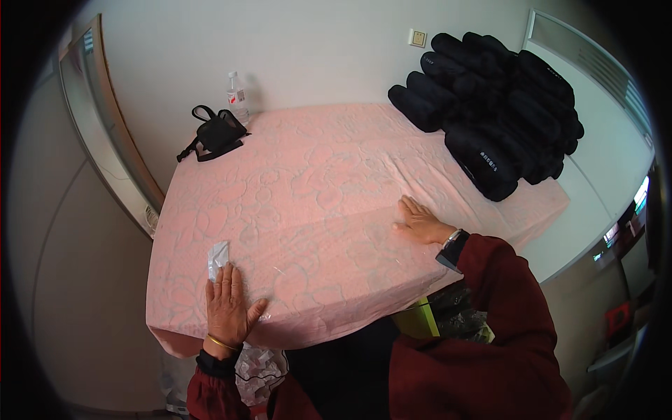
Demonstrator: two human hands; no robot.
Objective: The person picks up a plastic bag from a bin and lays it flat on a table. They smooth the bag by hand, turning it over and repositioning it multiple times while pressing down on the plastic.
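Both hands rest on a table covered with a pink patterned cloth (301, 210). My left hand (229, 302) lies flat near the front left edge, fingers stretched forward. Its fingertips reach the lower end of a small crumpled clear plastic bag (218, 257). Over on the right, my right hand (420, 222) is palm down on the cloth with the fingers extended, and nothing shows in it. Beyond it, at the far right, black cushion-like rolls (483, 164) lie heaped in a pile, some with light lettering.
A clear plastic bottle (236, 98) stands at the back left beside a black strapped pouch (218, 133). Below the table's front edge are crumpled clear plastic (259, 371) and a yellow-green box (418, 322). Behind the table is a white wall with an outlet (418, 38).
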